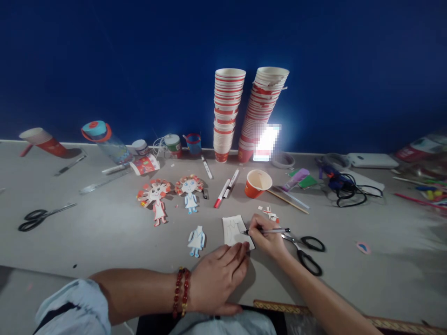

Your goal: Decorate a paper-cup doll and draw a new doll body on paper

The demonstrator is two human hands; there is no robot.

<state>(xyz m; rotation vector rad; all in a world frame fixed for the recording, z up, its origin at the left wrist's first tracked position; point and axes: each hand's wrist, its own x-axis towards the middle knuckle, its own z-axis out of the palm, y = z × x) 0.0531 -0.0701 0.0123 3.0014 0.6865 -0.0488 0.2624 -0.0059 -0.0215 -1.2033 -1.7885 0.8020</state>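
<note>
My right hand is closed around a pen, its tip on a small white paper with a faint drawn outline. Flat on the lower edge of that paper rests my left hand, fingers stretched out, a red bead bracelet on its wrist. Left of the paper lies a cut-out paper body in a blue-edged dress, without a head. Two paper dolls with curly strip hair lie farther back, one red and one blue. Black-handled scissors lie beside my right wrist.
Two tall paper cup stacks stand against the blue wall, near a lit, blurred-out screen. An orange cup, markers, paper scraps and a glue gun lie around. More scissors and a bottle are left.
</note>
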